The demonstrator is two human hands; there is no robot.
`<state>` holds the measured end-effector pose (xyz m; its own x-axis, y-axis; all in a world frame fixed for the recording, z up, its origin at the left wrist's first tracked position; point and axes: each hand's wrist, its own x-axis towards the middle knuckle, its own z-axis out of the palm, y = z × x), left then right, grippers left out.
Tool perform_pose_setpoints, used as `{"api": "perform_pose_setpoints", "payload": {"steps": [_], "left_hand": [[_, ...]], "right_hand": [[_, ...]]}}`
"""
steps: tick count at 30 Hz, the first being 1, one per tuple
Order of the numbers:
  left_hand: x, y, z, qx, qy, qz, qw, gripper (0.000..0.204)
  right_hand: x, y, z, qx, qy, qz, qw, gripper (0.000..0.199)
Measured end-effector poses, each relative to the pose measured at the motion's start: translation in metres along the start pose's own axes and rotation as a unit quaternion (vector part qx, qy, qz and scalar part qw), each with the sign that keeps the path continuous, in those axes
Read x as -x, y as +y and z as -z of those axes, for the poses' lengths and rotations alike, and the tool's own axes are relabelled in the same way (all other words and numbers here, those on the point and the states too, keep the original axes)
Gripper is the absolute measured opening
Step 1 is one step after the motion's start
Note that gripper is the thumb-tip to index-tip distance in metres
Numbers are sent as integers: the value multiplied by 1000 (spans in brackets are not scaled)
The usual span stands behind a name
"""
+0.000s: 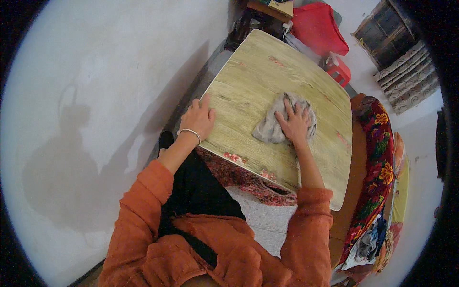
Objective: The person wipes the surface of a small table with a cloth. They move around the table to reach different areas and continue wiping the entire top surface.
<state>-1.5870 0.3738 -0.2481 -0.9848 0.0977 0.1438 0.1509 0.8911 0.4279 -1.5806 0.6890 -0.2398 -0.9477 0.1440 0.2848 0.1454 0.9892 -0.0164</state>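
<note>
My right hand [295, 123] lies spread on a crumpled grey-white cloth [270, 125], pressing it flat against the table top. The table [239, 103] has a yellow-green wood-grain surface with small red flower prints and a pale edge. At its left edge rests my left hand [198, 118], fingers apart over the rim, with a bangle on the wrist. Nothing shows in that hand. Both forearms come out of pushed-up orange sleeves.
A plain white wall [105, 86] stands close on the left. Beyond the table are a red cushion-like bundle [318, 28] and a red plastic stool [338, 71]. To the right runs a bed with a dark floral blanket [377, 167] and a heap of clothes [368, 244].
</note>
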Motion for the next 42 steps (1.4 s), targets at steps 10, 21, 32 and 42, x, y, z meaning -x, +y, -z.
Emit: {"api": "perform_pose_setpoints", "payload": {"steps": [10, 21, 32, 42], "left_hand": [[1, -7, -1, 8, -5, -7, 1000, 52], [-2, -2, -1, 15, -13, 2, 1000, 53], [1, -7, -1, 21, -5, -1, 1000, 52], [-4, 1, -1, 22, -21, 5, 1000, 53]], "right_hand": [[69, -100, 28, -132, -53, 301, 943, 57], [-47, -48, -20, -5, -26, 15, 1000, 65], [50, -70, 23, -157, -75, 302, 937, 59], [-93, -69, -39, 5, 0, 18, 1000, 60]]}}
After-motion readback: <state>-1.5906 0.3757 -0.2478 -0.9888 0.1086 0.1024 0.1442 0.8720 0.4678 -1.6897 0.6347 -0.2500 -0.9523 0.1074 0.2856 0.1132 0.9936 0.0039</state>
